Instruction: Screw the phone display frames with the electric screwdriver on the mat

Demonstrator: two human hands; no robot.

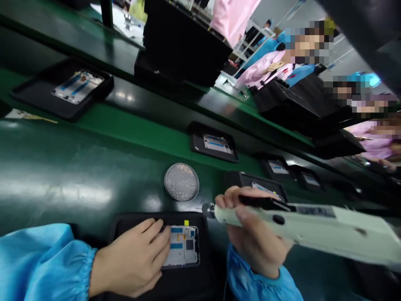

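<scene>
My left hand (134, 259), in a blue sleeve, lies flat with its fingers stretched over the left part of a phone frame (184, 246) that sits in a black tray (203, 234) near me. My right hand (250, 234) is wrapped round a pale electric screwdriver (300, 230), whose metal tip points left, just above and to the right of the phone frame. A round silvery screw dish (181, 182) rests on the green belt beyond the tray.
Several more black trays with phone frames, such as one (65, 88) at far left and one (214, 144) in the middle, ride the green conveyor (62, 167). Black bins (184, 46) stand behind. People in pink and blue coats (266, 62) work on the far side.
</scene>
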